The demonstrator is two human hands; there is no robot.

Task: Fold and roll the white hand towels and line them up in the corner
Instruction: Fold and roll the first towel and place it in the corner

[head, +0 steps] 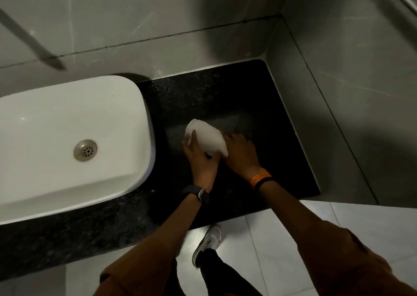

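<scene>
— Lying on the black counter point(259, 106), just right of the white basin point(67, 137), is a rolled white hand towel point(206, 137).

— How is it held?

— It is gripped at its near-left side by the left hand point(200, 158), fingers curled onto it, and at its right end by the right hand point(240, 152) (a ring is worn there). The corner behind is seen well apart from it.

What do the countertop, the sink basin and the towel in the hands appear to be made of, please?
The countertop looks like polished black granite or a similar stone: dark, finely speckled, faintly reflective. The sink basin appears to be glazed white ceramic, smooth and glossy, with a metal drain. The towel seems soft white cloth, probably cotton terry, though its weave is too blurred to confirm.
</scene>
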